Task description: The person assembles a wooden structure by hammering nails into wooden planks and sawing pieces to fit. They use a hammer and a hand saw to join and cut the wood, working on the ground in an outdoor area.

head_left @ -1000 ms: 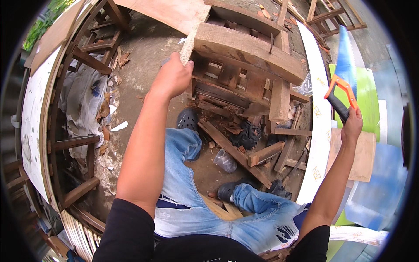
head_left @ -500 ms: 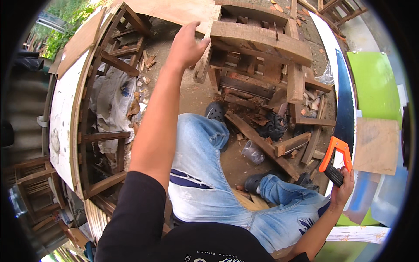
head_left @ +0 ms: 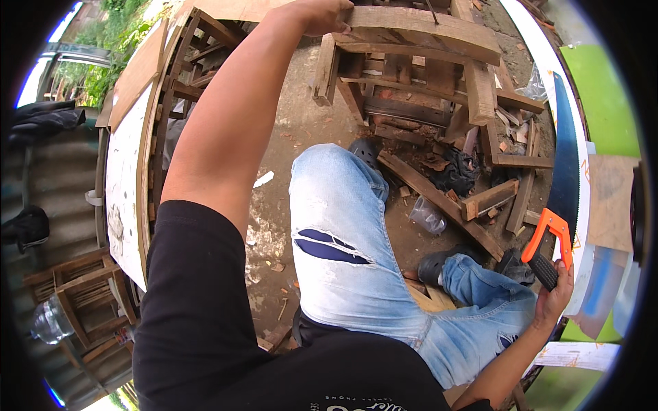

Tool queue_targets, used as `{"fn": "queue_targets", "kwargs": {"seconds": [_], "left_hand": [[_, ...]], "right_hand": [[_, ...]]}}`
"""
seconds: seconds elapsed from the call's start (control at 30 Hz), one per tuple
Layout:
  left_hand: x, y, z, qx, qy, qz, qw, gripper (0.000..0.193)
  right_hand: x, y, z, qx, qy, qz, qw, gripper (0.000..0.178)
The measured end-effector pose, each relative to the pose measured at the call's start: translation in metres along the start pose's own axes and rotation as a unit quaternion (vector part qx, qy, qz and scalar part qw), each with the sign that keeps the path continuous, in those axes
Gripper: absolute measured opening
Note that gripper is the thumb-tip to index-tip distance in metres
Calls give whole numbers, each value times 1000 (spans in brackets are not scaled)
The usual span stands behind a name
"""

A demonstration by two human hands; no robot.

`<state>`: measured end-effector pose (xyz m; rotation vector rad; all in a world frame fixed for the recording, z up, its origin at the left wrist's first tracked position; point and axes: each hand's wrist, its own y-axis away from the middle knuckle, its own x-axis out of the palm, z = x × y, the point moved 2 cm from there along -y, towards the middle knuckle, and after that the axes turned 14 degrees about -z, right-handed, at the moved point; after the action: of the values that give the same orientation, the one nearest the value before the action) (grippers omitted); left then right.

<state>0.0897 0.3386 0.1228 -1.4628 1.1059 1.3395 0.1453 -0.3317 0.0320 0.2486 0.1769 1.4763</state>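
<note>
Grasping a handsaw [head_left: 566,177] in your right hand [head_left: 554,300], you have your left hand [head_left: 325,16] at a wooden beam [head_left: 426,34], grip unclear.

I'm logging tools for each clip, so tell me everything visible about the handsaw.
The handsaw has a long, dark bluish blade, apparently metal, tapering toward its tip, with fine teeth along its right edge. Its handle combines an orange, plastic-looking frame with a textured black grip. It is at the person's right, tip pointing away from them, in front of a white board; whether they touch is unclear. The right hand holds the grip, its fingers partly hiding the lower end.
</note>
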Motion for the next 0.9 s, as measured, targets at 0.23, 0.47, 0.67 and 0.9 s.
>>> {"fn": "queue_targets", "kwargs": {"seconds": [0.23, 0.47, 0.67, 0.9], "left_hand": [[-12, 7, -11, 2, 1, 3, 1000, 43], [-2, 6, -6, 6, 1, -3, 1000, 36], [14, 13, -8, 34, 13, -88, 995, 53], [66, 80, -151, -114, 370, -284, 877, 31]], "right_hand": [[-16, -15, -8, 8, -14, 7, 1000, 22], [-7, -14, -5, 13, -24, 23, 999, 23], [6, -1, 10, -25, 17, 26, 999, 26], [20, 40, 20, 29, -76, -55, 995, 22]]}}
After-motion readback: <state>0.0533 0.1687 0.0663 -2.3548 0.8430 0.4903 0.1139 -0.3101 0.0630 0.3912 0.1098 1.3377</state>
